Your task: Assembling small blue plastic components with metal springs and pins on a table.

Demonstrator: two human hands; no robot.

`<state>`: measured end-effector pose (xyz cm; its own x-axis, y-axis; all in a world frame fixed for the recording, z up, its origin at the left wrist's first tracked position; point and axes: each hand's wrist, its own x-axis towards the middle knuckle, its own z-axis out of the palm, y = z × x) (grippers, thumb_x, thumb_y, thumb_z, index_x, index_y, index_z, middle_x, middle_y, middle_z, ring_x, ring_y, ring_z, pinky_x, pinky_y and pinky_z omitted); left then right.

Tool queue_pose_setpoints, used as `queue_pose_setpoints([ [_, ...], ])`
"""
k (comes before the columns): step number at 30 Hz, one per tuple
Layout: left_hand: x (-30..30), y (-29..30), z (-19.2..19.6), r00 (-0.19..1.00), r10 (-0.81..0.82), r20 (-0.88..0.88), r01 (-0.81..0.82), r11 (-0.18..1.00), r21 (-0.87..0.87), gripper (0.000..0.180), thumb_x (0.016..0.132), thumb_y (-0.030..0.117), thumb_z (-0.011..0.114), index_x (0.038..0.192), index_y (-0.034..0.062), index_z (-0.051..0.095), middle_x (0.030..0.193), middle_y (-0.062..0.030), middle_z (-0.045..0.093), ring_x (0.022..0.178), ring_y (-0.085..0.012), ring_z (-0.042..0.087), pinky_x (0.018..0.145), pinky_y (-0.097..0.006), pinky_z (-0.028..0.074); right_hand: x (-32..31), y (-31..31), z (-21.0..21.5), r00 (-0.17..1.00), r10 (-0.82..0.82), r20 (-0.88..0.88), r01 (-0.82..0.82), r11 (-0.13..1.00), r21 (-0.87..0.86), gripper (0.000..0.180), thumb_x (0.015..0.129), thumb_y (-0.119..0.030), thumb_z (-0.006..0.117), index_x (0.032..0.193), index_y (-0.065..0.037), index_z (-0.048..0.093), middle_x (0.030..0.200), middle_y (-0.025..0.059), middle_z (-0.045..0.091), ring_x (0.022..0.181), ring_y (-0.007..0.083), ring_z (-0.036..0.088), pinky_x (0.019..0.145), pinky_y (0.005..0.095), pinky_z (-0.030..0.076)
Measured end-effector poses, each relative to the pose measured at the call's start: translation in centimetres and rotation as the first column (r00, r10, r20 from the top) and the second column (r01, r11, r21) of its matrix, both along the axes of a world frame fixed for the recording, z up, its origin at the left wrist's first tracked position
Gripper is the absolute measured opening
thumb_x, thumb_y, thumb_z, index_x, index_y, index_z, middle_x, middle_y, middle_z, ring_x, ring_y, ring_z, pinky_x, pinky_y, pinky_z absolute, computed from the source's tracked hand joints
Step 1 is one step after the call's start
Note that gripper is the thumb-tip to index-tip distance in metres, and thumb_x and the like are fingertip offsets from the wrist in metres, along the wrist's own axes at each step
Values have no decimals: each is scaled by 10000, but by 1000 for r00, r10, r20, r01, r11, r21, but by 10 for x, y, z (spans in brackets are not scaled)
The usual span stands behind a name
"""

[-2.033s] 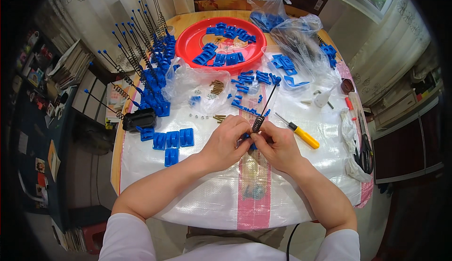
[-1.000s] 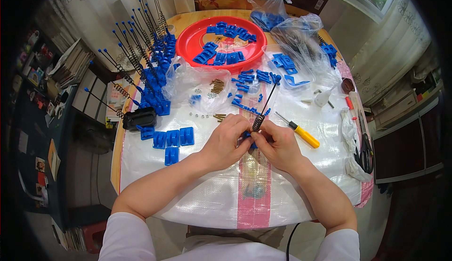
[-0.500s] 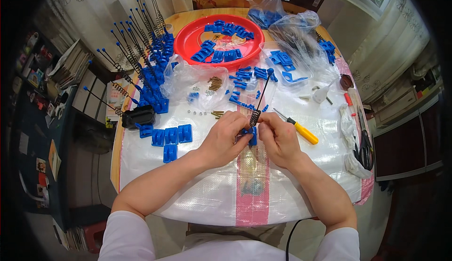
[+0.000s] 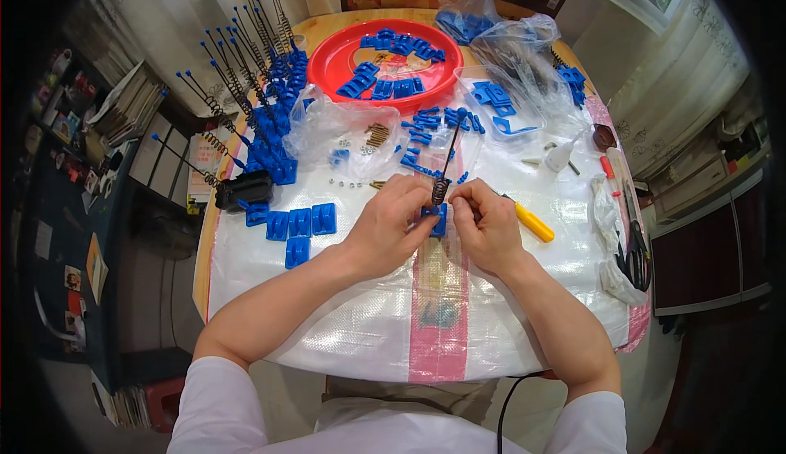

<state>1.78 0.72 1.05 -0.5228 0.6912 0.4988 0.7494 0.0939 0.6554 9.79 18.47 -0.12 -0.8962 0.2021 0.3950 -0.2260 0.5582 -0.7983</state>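
Note:
My left hand [image 4: 391,226] and my right hand [image 4: 485,226] meet over the middle of the table, both gripping one small blue plastic block [image 4: 436,218]. A black spring-and-rod piece [image 4: 447,162] with a blue ball tip stands up out of that block, leaning slightly right. Several flat blue blocks [image 4: 299,228] lie just left of my left hand. A yellow-handled screwdriver [image 4: 530,222] lies just right of my right hand.
A red round tray [image 4: 343,55] with blue parts sits at the back. A row of finished blue blocks with upright rods [image 4: 260,110] runs along the left. Clear bags of parts [image 4: 508,61], small brass pieces [image 4: 377,134], a black box [image 4: 244,189] and scissors [image 4: 635,249] surround the white woven sheet [image 4: 327,315].
Both hands stay on the blue block; they have shifted slightly and the rod now leans a little differently. Nothing else on the table has moved.

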Motion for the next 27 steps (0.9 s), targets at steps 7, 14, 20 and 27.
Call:
queue_pose_setpoints([
  [7,-1,-7,28,998,-67,-20,67,998,-15,163,817,46,710,944,-2,620,966,-132,640,939,-306,611,800,-378,501,1,1,1,1000,-5,23,5,1000,-6,89,915,-103,602,913,-19,630,623,123,619,496,201,599,506,340,460],
  [14,-15,-14,31,913,-103,395,131,990,-43,168,876,110,707,981,-15,671,942,-91,663,858,-172,651,767,-321,519,1,2,2,999,-33,15,34,999,-40,117,917,-114,589,915,-5,630,667,135,644,528,206,614,533,340,473],
  [20,-14,-17,41,876,-103,471,173,979,-107,144,923,93,666,1043,15,658,986,-19,668,910,-104,611,854,-287,504,1,3,3,998,-51,22,52,998,-40,118,905,-105,584,918,1,634,683,137,653,542,202,618,546,337,479],
  [27,-11,-31,76,926,-38,375,81,992,-100,102,891,33,676,986,6,651,1000,-34,661,945,-120,609,874,-290,494,0,3,4,999,-45,21,46,998,-43,117,911,-106,589,914,1,637,645,121,633,523,183,594,532,325,461],
])
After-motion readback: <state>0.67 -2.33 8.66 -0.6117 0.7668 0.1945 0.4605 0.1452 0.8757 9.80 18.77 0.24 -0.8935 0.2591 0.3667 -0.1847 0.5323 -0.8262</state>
